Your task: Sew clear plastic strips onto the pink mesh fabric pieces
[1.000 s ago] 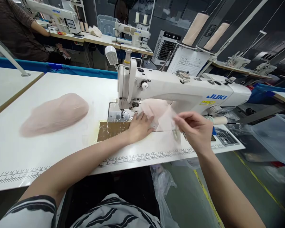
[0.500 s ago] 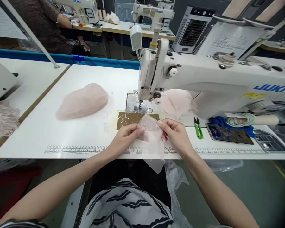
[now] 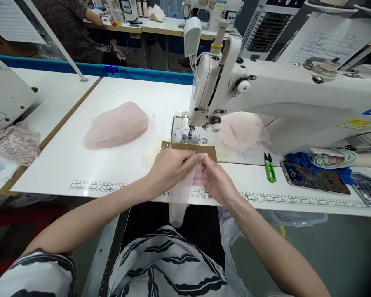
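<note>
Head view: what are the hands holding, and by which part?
Both the left hand and right hand pinch a sheer pink fabric piece by its upper end; its lower end hangs below the table edge.

We look across a long white surface (image 3: 111, 165) with a printed ruler (image 3: 95, 185) along its near edge. A second white surface (image 3: 58, 95), edged in wood colour, adjoins it on the left and carries a slanted metal pole (image 3: 54, 40). Behind both runs a blue barrier (image 3: 148, 75), then a farther row of tables (image 3: 163, 27). The floor (image 3: 343, 239) is grey-green.
</note>
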Tool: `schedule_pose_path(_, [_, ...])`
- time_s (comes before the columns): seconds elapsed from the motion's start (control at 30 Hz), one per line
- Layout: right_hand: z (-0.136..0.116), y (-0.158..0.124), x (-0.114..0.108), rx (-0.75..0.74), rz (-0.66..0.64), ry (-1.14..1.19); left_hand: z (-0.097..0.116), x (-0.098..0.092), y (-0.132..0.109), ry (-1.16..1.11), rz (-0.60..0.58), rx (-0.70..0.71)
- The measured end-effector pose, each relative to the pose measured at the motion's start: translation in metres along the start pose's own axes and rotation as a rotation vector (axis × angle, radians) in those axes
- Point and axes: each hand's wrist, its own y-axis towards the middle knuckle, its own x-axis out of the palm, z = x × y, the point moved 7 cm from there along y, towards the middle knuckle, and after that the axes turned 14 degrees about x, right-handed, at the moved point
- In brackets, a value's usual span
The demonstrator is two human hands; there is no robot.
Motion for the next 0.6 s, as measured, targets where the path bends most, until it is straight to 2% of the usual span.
schedule_pose_path(0.17, [-0.002, -0.002, 0.005, 0.032, -0.106, 0.027, -0.001, -0.003, 0.008, -0.073, -0.057, -0.068])
schedule_pose_path(0.37, [0.003, -0.005, 0.004, 0.051, -0.028, -0.138, -0.012, 0.009, 0.003, -0.093, -0.124, -0.077])
schedule_pose_path(0.47, [0.001, -0.013, -0.009, 0.071, -0.025, -0.161, -0.017, 0.006, -0.001, -0.276, -0.156, -0.108])
schedule_pose_path(0.6, [-0.009, -0.031, -0.040, 0.166, 0.084, -0.418, -0.020, -0.010, -0.009, -0.492, -0.255, -0.193])
